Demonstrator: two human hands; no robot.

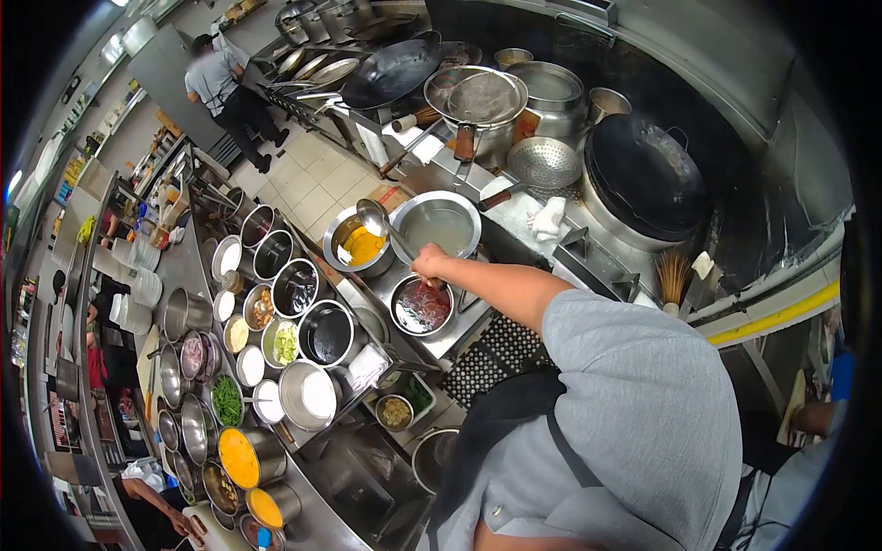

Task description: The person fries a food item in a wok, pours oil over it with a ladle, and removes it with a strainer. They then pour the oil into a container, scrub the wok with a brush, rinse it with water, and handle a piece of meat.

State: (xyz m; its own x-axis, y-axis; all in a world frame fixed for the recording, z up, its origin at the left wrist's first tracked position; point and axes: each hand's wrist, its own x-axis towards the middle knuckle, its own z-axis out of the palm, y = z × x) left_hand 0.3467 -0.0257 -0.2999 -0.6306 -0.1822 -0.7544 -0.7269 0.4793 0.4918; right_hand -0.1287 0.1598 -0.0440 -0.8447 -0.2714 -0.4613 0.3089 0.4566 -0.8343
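Ladle (373, 218) — one, apparently gripped by the right hand (428, 264) — left hand out of view.

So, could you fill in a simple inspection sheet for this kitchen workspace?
Surface: metal counter, crowded.
Job's things: ladle, its bowl beside or over the rim of the pot of yellowish contents; exact gap unclear.
Clutter: steel pots packed close together, some filled.
Hands: right hand closed on the ladle's handle; left hand not in view.
Cables: nothing seen.
Surroundings: large dark wok; another person standing farther off.
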